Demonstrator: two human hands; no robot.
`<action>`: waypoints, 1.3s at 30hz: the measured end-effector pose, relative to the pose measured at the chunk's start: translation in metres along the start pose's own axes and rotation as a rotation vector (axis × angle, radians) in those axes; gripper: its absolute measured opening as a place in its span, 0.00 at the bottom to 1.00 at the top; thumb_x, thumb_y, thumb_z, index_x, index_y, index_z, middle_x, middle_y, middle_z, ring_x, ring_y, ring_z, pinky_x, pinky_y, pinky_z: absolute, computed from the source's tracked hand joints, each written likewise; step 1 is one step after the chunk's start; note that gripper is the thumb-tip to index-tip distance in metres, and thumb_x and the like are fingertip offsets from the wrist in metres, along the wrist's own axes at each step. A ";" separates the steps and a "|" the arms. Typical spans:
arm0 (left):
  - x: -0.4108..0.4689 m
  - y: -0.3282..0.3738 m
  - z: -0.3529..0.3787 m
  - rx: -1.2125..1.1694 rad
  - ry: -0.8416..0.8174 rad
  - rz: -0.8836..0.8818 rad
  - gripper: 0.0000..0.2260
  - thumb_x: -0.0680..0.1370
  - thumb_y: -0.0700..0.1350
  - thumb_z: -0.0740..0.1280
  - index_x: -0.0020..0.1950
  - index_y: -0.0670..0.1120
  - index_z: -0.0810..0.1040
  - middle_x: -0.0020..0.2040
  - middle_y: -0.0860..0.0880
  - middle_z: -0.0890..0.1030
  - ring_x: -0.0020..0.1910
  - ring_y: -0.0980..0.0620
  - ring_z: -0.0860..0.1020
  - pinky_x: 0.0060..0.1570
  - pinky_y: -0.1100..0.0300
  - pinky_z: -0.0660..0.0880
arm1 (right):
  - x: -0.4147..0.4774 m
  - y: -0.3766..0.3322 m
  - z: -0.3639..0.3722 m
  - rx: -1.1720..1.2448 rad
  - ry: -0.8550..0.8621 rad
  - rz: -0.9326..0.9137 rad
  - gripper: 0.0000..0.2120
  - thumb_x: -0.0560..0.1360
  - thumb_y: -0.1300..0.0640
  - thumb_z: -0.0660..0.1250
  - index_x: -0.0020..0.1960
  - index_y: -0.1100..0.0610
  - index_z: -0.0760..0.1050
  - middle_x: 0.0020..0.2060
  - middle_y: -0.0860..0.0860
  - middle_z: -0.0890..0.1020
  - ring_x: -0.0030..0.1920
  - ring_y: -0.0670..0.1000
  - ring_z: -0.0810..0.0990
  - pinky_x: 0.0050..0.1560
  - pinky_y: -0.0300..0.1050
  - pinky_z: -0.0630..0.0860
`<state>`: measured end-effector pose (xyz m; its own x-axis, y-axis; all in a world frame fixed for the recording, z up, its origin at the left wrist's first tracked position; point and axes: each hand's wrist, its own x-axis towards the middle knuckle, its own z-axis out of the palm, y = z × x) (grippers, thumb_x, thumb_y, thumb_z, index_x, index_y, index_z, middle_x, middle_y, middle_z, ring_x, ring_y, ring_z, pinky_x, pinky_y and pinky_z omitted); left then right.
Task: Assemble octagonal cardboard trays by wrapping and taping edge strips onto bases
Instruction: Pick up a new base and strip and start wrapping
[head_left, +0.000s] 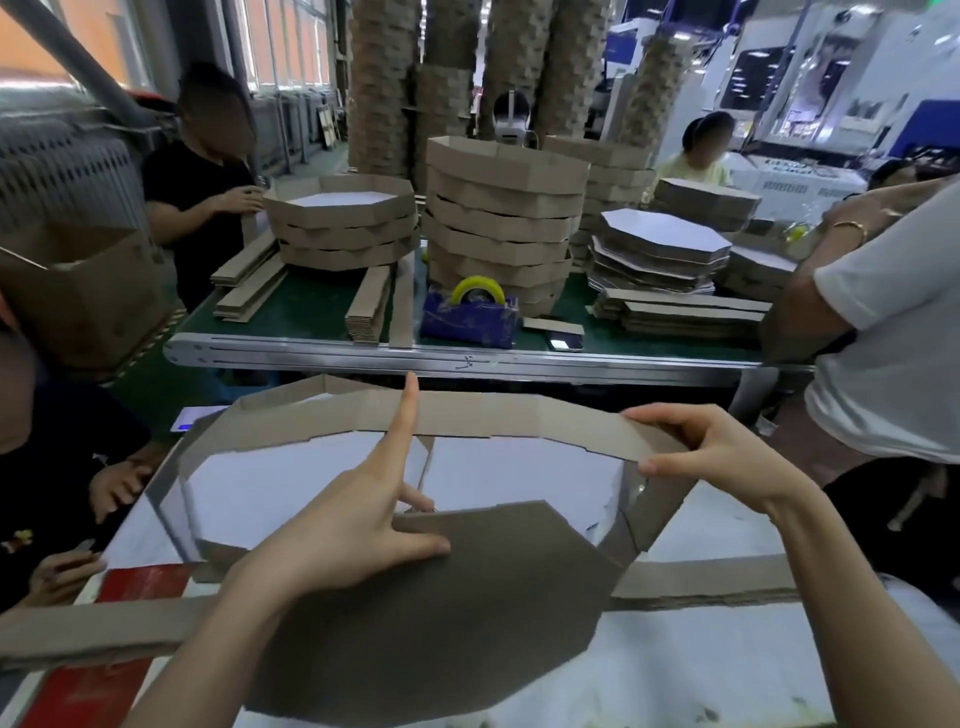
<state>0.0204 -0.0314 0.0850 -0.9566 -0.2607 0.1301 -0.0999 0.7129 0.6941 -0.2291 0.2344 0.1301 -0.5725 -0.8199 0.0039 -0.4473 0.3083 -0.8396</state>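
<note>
Base (441, 613), brown side up, fills the lower centre of the frame over the desk (727, 665). The left hand (343, 525) pinches its far edge between thumb and fingers, forefinger straight up against the strip (519, 415). That strip arcs across mid-frame, and the right hand (717, 457) grasps its free end between thumb and fingers. No tape shows on it, so a slackened pinch would likely let the creased strip spring open, and a tilted base could seat it crooked. A spare strip (104, 629) lies under the base at lower left and could snag it. In the upper half, tray stacks (498, 218) crowd the far desk (311, 306). The tape dispenser (470, 317) sits there across a gap, with both hands occupied. A bystander's arm (821, 260) juts in at right, and a phone (565, 343) lies beside the dispenser.
</note>
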 end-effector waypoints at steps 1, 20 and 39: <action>0.002 0.001 0.001 0.011 -0.011 -0.010 0.57 0.67 0.60 0.77 0.67 0.74 0.26 0.47 0.61 0.82 0.44 0.61 0.81 0.54 0.60 0.76 | -0.004 0.009 -0.006 -0.015 -0.013 0.048 0.24 0.62 0.48 0.83 0.54 0.34 0.82 0.53 0.41 0.83 0.56 0.45 0.80 0.51 0.36 0.78; -0.010 0.011 0.015 0.231 0.032 0.065 0.46 0.71 0.60 0.71 0.62 0.82 0.32 0.41 0.69 0.72 0.46 0.73 0.71 0.39 0.74 0.69 | 0.091 -0.145 0.138 -0.264 -0.205 -0.174 0.28 0.77 0.39 0.66 0.37 0.64 0.77 0.24 0.47 0.70 0.26 0.49 0.67 0.25 0.31 0.64; -0.059 -0.008 -0.014 -0.270 0.004 -0.245 0.03 0.72 0.48 0.75 0.43 0.57 0.83 0.41 0.54 0.85 0.42 0.54 0.84 0.49 0.49 0.81 | 0.054 -0.092 0.081 -0.157 -0.217 -0.056 0.08 0.72 0.44 0.71 0.45 0.47 0.85 0.42 0.44 0.86 0.42 0.42 0.83 0.48 0.41 0.75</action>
<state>0.0818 -0.0304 0.0819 -0.9123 -0.4050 -0.0610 -0.2497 0.4318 0.8667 -0.1630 0.1228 0.1633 -0.3903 -0.9170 -0.0826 -0.5848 0.3162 -0.7470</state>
